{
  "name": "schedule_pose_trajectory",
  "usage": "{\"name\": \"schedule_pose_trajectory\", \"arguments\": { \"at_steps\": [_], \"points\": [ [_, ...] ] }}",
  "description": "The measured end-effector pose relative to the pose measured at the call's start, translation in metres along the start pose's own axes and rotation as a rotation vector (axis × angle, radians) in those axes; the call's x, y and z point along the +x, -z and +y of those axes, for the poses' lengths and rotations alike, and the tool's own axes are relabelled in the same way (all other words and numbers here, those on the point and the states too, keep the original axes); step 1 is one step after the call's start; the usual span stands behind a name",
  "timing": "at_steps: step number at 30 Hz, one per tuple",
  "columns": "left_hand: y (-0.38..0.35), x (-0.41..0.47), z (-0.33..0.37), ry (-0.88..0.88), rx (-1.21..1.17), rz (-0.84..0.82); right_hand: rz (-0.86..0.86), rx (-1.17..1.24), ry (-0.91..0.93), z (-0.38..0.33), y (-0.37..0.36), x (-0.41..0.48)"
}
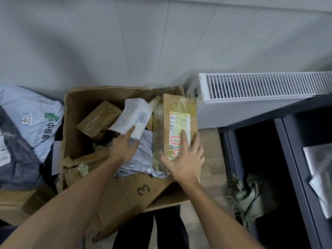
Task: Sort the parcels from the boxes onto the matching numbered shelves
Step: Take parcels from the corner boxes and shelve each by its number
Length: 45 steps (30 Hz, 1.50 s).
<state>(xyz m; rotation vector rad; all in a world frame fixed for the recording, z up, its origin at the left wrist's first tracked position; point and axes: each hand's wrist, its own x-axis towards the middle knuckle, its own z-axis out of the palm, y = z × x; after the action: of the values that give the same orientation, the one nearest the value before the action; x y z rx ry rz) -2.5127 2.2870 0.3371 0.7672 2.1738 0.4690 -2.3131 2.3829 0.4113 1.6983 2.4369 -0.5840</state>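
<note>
A cardboard box [75, 123] is sitting open on the floor in the middle, its near flap bearing a printed "3". Inside, a tall brown parcel [179, 108] with a printed label is standing against the right wall, a white parcel [133, 115] with a handwritten number tag is leaning at the far centre, a small brown parcel [98, 119] is lying tilted at the far left, and a grey bag [142, 159] is lying crumpled in the near middle. The left hand [124, 146] is reaching into the box over the grey bag, its index finger lying straight on the near edge of the white parcel; its fingers [130, 131] are loose and gripping nothing. The right hand [185, 159] is resting flat on the face of the tall parcel, its fingers [185, 139] spread and straight over the label, thumb out to the left, holding nothing. To the left, a second box [16, 200] is carrying a pale post bag [36, 112] tagged "04" and a dark bag [16, 159] just beside it. To the right, a dark shelf [291, 159] is holding silver-grey parcels [319, 169] in its right compartment and a green cloth [251, 193] in its left one. A white radiator [260, 87] is standing against the far wall beyond the shelf.
</note>
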Motion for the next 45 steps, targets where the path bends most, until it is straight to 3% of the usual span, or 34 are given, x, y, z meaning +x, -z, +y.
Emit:
{"name": "schedule_pose_trajectory", "arguments": {
  "at_steps": [8,15,20,24,30,36,45],
  "points": [
    [0.013,0.005,0.015,0.123,-0.262,0.197,0.025,0.044,0.005,-0.002,-0.001,-0.001],
    [0.031,-0.036,0.012,0.374,-0.502,0.441,0.136,0.112,0.009,-0.016,0.011,-0.005],
    [0.037,-0.059,-0.012,0.538,-0.576,0.551,0.103,0.13,0.131,-0.024,0.009,-0.014],
    [0.04,-0.074,-0.022,0.518,-0.672,0.556,0.008,0.088,0.166,-0.025,0.01,-0.015],
    [0.043,-0.091,-0.031,0.456,-0.695,0.53,0.054,0.104,0.174,-0.028,0.018,-0.012],
    [0.04,-0.094,-0.032,0.505,-0.862,0.49,0.026,0.072,0.18,-0.03,0.007,-0.017],
    [0.044,-0.098,-0.042,0.289,-0.687,0.253,-0.054,0.065,0.147,-0.029,0.01,-0.015]
  ]
}}
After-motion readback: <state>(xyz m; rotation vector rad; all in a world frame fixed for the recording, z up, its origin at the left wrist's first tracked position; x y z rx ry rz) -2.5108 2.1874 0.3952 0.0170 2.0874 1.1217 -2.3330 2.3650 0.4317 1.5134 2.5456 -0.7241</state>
